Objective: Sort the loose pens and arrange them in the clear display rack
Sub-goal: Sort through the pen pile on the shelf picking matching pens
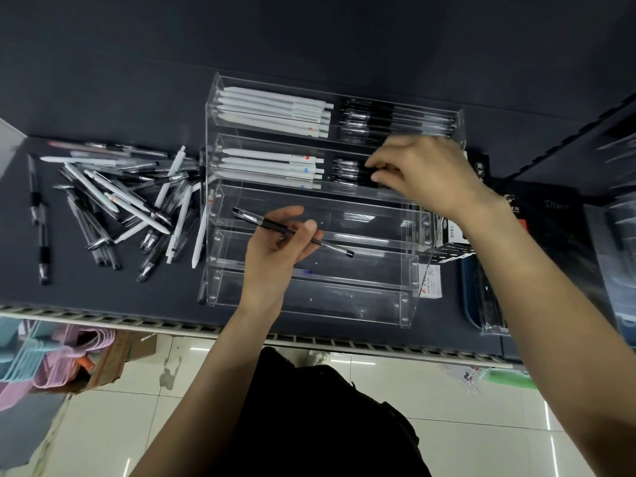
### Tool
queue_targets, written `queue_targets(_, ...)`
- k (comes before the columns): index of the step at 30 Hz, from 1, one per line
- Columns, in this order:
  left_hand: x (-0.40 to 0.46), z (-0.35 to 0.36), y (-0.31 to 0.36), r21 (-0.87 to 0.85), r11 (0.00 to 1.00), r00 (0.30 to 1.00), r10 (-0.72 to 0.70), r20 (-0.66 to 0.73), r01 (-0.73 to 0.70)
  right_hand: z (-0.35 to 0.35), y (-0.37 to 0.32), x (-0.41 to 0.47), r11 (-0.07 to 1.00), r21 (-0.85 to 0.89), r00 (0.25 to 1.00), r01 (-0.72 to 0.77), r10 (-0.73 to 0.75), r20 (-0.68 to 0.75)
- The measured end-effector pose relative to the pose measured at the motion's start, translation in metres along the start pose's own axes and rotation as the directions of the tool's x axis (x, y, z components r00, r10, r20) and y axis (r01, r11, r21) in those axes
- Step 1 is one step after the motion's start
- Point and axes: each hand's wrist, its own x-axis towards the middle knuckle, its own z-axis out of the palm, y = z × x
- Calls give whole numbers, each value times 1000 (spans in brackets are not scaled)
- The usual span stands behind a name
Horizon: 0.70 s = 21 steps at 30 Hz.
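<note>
One black pen point(292, 232) we pinch in our left hand point(275, 249), centre frame, lying parallel to the rack point(409, 266) trays; our right hand point(420, 170), upper right, fingers curled among the second tier's black pens point(347, 168).

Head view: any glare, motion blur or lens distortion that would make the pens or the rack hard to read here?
Head view: wide-angle bending curves the shelf edge; the right hand is slightly motion-smeared, and the right margin is blurred; the clear display rack shows faint reflections only; the black pen in the left hand is sharp; the loose pens are readable; floor tiles carry bright glare streaks.
</note>
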Motion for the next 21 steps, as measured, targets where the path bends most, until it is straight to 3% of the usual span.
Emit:
queue_targets(5,1,0,1,12,1000,1000,-1,-20,2,6,0,-6,998,-61,1000,15,-14,12)
queue_targets(8,1,4,1,21,1000,1000,1,-25,0,7,-6,-13,995,-99,995,19,-28,-93)
queue_targets(10,2,8,2,22,1000,999,-1,-35,2,7,-23,-25,998,62,983,18,-7,-185)
queue_targets(13,1,16,3,0,1000,999,-3,-43,3,12,-59,-47,920,391,987,2,62,-151)
queue_targets(16,1,25,5,11,1000,1000,11,0,-11,24,-73,-60,910,414,979,-21,103,-176)
queue_targets(19,7,28,8,207,976,997,49,57,-60,15,-52,-63,928,361,933,-90,206,-296)
queue_targets(21,18,24,12,430,884,982,179,56,-186,0,-27,-66,945,264,880,-190,283,-381)
